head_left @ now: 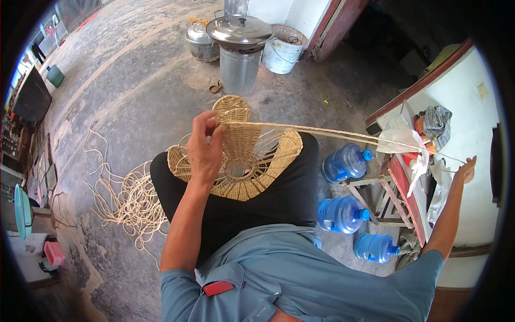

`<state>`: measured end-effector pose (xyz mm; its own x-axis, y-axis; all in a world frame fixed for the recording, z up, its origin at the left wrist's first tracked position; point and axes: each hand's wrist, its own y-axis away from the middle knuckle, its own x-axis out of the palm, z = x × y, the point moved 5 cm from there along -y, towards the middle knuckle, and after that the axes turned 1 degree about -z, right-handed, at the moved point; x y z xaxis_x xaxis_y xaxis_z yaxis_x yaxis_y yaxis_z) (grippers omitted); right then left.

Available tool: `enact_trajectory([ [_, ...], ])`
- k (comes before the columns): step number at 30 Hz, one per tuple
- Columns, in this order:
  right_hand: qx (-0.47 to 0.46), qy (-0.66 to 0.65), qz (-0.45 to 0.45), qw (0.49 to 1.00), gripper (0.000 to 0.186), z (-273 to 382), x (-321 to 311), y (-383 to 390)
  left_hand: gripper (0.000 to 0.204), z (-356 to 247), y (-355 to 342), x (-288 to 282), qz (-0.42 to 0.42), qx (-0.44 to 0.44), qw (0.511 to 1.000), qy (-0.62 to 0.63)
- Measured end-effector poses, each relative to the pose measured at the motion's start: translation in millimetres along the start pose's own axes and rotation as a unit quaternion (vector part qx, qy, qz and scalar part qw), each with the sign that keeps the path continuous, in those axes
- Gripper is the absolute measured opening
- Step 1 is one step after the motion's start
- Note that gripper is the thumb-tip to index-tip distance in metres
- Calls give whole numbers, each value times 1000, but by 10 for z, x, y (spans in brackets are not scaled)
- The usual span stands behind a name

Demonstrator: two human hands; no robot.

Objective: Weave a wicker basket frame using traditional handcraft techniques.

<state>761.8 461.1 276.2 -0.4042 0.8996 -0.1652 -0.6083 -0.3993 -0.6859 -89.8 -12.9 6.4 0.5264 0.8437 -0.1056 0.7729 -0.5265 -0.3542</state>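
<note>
A woven straw-coloured piece (238, 140) with an upright panel, a curved rim and cords radiating from a central ring rests on my dark-trousered lap. My left hand (206, 147) pinches the cord and the top of the upright panel at its left side. A long pale cord (322, 130) runs taut from there to my right hand (464, 170), which is stretched far out to the right with fingers closed on it. A loose tangled pile of cord (129, 201) lies on the floor left of my lap.
Three blue water jugs (343, 214) lie at the right beside a wooden stand (399, 193) holding plastic bags and cloth. Ahead are a lidded metal bin (237, 72), a pot (201, 45) and a white bucket (278, 56). A white wall (466, 112) stands at right.
</note>
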Motion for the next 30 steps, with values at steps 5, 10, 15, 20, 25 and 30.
enact_trajectory([
  [5, -9, -40, -11, 999, 68, -253, -13, -415, 19, -84, -21, -23, -45, 163, 975, -147],
  [10, -107, -76, 2, 991, 59, -203, 423, -702, 13, -126, -48, -44, -51, 164, 966, -195],
  [15, -130, -85, 205, 966, 45, 467, 1543, -333, 15, -2, -193, -62, 13, -39, 999, -15],
  [20, -291, 49, 417, 860, 38, 1948, 2003, 2034, 15, 76, -245, -64, 31, -103, 989, 98],
  [25, -380, -137, 479, 779, 28, 3277, 1212, 4504, 20, 122, -212, -61, 50, -112, 987, 106],
  [30, -386, -223, 570, 690, 17, 3802, 402, 5982, 26, 172, -232, -90, 95, -140, 980, 108],
])
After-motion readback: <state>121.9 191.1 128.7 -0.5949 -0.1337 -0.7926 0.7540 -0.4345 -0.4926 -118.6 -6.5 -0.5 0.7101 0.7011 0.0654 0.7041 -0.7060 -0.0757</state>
